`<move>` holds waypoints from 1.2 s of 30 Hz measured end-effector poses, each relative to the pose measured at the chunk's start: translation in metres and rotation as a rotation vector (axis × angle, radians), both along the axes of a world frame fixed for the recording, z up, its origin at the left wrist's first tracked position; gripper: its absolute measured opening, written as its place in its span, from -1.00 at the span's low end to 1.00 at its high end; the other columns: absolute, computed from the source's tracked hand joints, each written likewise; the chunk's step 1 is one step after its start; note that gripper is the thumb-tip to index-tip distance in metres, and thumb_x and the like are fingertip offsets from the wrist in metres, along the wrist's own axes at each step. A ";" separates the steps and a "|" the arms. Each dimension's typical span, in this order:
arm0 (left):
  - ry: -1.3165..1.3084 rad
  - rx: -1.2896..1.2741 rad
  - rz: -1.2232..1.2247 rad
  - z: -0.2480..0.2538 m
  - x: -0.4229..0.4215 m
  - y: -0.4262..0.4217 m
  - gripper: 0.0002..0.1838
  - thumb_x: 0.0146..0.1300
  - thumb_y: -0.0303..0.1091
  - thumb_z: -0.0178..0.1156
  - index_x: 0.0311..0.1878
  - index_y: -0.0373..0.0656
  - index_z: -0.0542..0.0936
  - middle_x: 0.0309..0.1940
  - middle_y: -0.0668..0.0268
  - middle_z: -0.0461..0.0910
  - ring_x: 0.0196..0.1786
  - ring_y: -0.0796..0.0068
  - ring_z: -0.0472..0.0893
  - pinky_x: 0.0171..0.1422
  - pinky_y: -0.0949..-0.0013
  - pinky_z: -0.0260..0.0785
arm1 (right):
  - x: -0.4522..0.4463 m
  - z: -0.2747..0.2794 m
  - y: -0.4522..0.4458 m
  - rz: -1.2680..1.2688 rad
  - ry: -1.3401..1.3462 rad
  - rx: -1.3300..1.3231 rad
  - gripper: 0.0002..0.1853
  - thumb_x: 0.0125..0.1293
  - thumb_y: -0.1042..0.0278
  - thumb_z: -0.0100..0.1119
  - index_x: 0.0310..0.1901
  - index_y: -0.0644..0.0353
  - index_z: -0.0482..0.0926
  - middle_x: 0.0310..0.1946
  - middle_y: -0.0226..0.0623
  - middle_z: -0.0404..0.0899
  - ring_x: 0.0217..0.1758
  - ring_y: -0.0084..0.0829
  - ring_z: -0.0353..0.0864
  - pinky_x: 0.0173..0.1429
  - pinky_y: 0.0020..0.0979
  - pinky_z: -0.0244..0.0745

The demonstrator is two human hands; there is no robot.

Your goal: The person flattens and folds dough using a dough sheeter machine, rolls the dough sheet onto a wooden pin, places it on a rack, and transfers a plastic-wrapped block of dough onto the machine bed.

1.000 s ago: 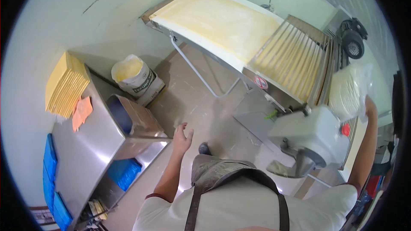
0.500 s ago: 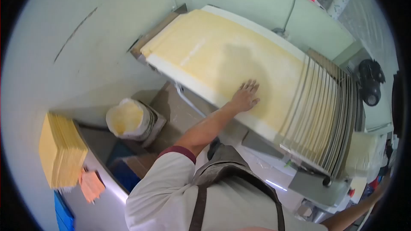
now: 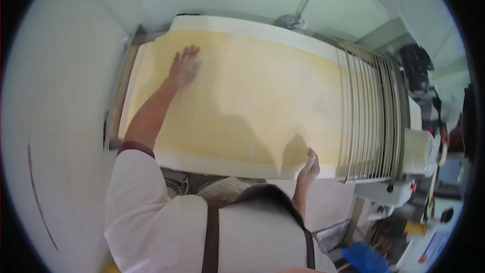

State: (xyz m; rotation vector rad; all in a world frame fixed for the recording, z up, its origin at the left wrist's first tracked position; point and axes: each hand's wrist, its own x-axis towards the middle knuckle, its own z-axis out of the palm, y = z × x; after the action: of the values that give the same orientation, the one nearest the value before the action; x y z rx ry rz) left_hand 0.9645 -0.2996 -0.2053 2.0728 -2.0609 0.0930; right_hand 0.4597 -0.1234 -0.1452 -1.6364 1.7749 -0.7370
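A wide, pale yellow sheet of dough (image 3: 262,91) lies flat along the white belt (image 3: 237,164) of a dough sheeter. My left hand (image 3: 186,66), whitened with what looks like flour, is over the sheet's left end with its fingers spread; whether it presses on the dough is unclear. At the belt's near edge, towards the right, my right hand (image 3: 309,166) has its fingers drawn together. What they hold, if anything, cannot be made out. Its shadow falls on the dough beside it.
A metal bar guard (image 3: 371,116) spans the belt's right end, with dark machine parts (image 3: 417,58) behind it. Walls stand close at the left and back. Another person's arm (image 3: 457,136) shows at the far right. Something blue (image 3: 366,258) lies low right.
The view has turned, bringing the belt straight in front of me. My left hand has moved to the sheet's left end. My right hand has come from the far lower right to the belt's near edge.
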 end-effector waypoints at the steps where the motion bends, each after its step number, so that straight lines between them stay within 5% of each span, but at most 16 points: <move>1: -0.004 0.019 -0.021 0.001 0.010 -0.030 -0.36 0.39 -0.01 -0.12 0.47 0.00 0.10 0.48 0.21 0.07 0.52 0.18 0.02 0.53 -0.10 -0.19 | 0.005 -0.004 0.007 -0.244 0.123 -0.165 -0.48 0.46 0.12 -0.14 0.30 0.30 0.27 0.25 0.15 0.32 0.39 0.03 0.22 0.45 -0.14 0.08; 2: -0.004 0.039 -0.040 0.002 0.015 -0.056 -0.37 0.39 -0.03 -0.11 0.46 -0.03 0.12 0.46 0.21 0.11 0.52 0.17 0.02 0.53 -0.09 -0.19 | 0.020 -0.006 0.017 -0.291 0.152 -0.162 -0.48 0.46 0.12 -0.14 0.30 0.30 0.27 0.25 0.15 0.32 0.39 0.03 0.22 0.45 -0.14 0.08; 4: 0.024 0.058 -0.147 0.000 0.015 -0.104 -0.38 0.37 -0.03 -0.07 0.42 -0.07 0.18 0.45 0.18 0.14 0.50 0.17 0.07 0.51 -0.08 -0.13 | 0.064 -0.019 0.035 -0.241 0.969 0.249 -0.47 0.47 0.17 -0.15 0.35 0.32 0.16 0.35 0.16 0.16 0.45 0.01 0.11 0.46 -0.15 0.07; 7: -0.001 0.090 -0.277 0.028 -0.017 -0.147 -0.38 0.26 0.03 0.11 0.27 -0.16 0.34 0.26 0.09 0.39 0.28 0.16 0.40 0.33 -0.04 0.19 | 0.079 -0.028 0.010 -0.426 0.843 0.260 -0.39 0.43 0.22 -0.03 0.38 0.32 0.06 0.41 0.13 0.03 0.50 0.01 -0.01 0.47 -0.13 0.04; 9: 0.005 0.300 -0.266 0.049 -0.042 -0.177 -0.43 0.13 0.02 0.28 0.07 -0.20 0.49 -0.05 0.08 0.60 -0.03 0.15 0.60 0.07 0.09 0.39 | 0.064 -0.025 -0.014 -0.893 -0.474 -0.335 -0.32 0.35 0.24 0.08 0.39 0.31 0.04 0.39 0.21 0.02 0.50 0.10 -0.08 0.49 -0.02 -0.05; 13: 0.467 0.508 -0.407 0.035 -0.062 -0.231 -0.66 0.07 -0.16 0.37 -0.29 -0.30 0.63 -0.40 0.14 0.65 -0.27 0.31 0.62 -0.14 0.30 0.41 | 0.046 -0.056 0.003 -1.160 -0.823 -0.615 -0.23 0.29 0.32 0.12 0.43 0.30 -0.03 0.45 0.05 -0.05 0.50 -0.03 0.00 0.53 -0.07 -0.11; 15: 0.623 0.539 -0.512 0.007 -0.066 -0.255 -0.66 0.08 -0.18 0.36 -0.27 -0.30 0.64 -0.41 0.17 0.65 -0.28 0.37 0.61 -0.15 0.31 0.41 | 0.082 -0.053 0.016 -0.952 0.345 0.001 -0.32 0.27 0.32 0.16 0.37 0.28 0.11 0.37 0.19 0.06 0.48 0.02 0.02 0.50 -0.09 -0.04; 18: 0.694 0.709 -0.586 0.016 -0.071 -0.266 -0.67 0.09 -0.22 0.35 -0.20 -0.31 0.65 -0.37 0.23 0.66 -0.28 0.47 0.59 -0.15 0.32 0.40 | 0.125 -0.052 0.006 -0.739 0.647 0.133 -0.30 0.24 0.35 0.17 0.37 0.29 0.10 0.36 0.12 0.08 0.46 0.00 0.05 0.50 -0.08 -0.04; 20: 0.612 0.828 -0.568 0.037 -0.075 -0.266 -0.66 0.10 -0.24 0.35 -0.15 -0.32 0.65 -0.31 0.27 0.67 -0.26 0.51 0.58 -0.13 0.32 0.39 | 0.095 -0.050 -0.011 -0.718 0.343 -0.113 -0.32 0.29 0.39 0.11 0.38 0.29 0.04 0.36 0.05 0.08 0.46 -0.07 0.07 0.47 -0.09 0.06; 22: 0.435 0.830 -0.593 0.047 -0.075 -0.263 -0.70 0.12 -0.29 0.32 -0.16 -0.33 0.66 -0.32 0.27 0.66 -0.27 0.47 0.58 -0.09 0.32 0.40 | 0.089 -0.047 -0.013 -1.133 -0.732 -0.599 -0.41 0.33 0.48 0.05 0.36 0.26 0.11 0.34 -0.03 0.14 0.40 -0.19 0.18 0.38 -0.22 0.23; 23: 0.444 0.833 -0.593 0.048 -0.072 -0.265 -0.70 0.12 -0.29 0.32 -0.16 -0.33 0.66 -0.32 0.27 0.66 -0.27 0.47 0.58 -0.09 0.32 0.40 | 0.086 -0.052 -0.003 -1.073 -0.981 -0.540 -0.48 0.33 0.56 0.02 0.33 0.20 0.22 0.22 -0.11 0.31 0.31 -0.34 0.29 0.24 -0.37 0.37; 26: 0.709 1.087 -0.549 0.043 -0.066 -0.263 -0.69 0.12 -0.32 0.31 -0.11 -0.32 0.63 -0.30 0.29 0.65 -0.24 0.46 0.59 -0.05 0.35 0.39 | 0.130 -0.028 0.011 -1.001 -0.924 -0.025 -0.60 0.29 0.59 0.09 0.18 0.24 0.40 -0.04 -0.20 0.53 0.04 -0.46 0.52 0.07 -0.45 0.48; 27: 0.727 0.965 -0.523 0.040 -0.064 -0.260 -0.62 0.08 -0.31 0.34 -0.07 -0.33 0.61 -0.25 0.28 0.64 -0.17 0.47 0.58 0.00 0.38 0.38 | 0.129 -0.044 0.015 -0.892 -0.564 0.165 -0.67 0.25 0.57 0.16 0.07 0.23 0.51 -0.19 -0.27 0.57 -0.17 -0.51 0.56 -0.09 -0.50 0.51; 30: 0.915 0.875 -0.586 0.048 -0.044 -0.266 -0.52 0.06 -0.29 0.36 0.03 -0.34 0.54 -0.15 0.27 0.60 -0.07 0.48 0.56 0.08 0.40 0.36 | 0.138 0.040 -0.007 -0.563 -0.190 0.084 -0.71 0.22 0.57 0.20 0.00 0.27 0.54 -0.17 -0.27 0.56 -0.18 -0.51 0.54 -0.11 -0.53 0.48; 32: 1.082 0.912 -0.678 0.062 -0.041 -0.271 -0.48 0.08 -0.27 0.35 0.08 -0.34 0.51 -0.10 0.27 0.59 -0.03 0.48 0.55 0.11 0.40 0.36 | 0.133 0.074 0.003 -0.644 -0.283 0.149 -0.63 0.22 0.55 0.20 0.09 0.24 0.50 -0.03 -0.23 0.59 -0.01 -0.47 0.56 0.06 -0.49 0.45; 36: 1.584 0.926 -0.723 0.054 -0.087 -0.270 -0.58 0.21 -0.24 0.24 0.04 -0.32 0.53 -0.15 0.30 0.60 -0.07 0.51 0.57 0.05 0.42 0.39 | 0.116 0.043 0.007 -0.792 -1.051 -0.279 -0.45 0.23 0.50 0.20 0.26 0.19 0.31 0.12 -0.10 0.49 0.15 -0.24 0.52 0.16 -0.27 0.52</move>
State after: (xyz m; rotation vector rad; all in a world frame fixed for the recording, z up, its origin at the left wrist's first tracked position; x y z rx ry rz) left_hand 0.8772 -0.5699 -0.1510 0.6454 -1.4657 -2.0606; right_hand 0.5752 -0.1163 -0.1020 -0.3603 1.4456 -1.8279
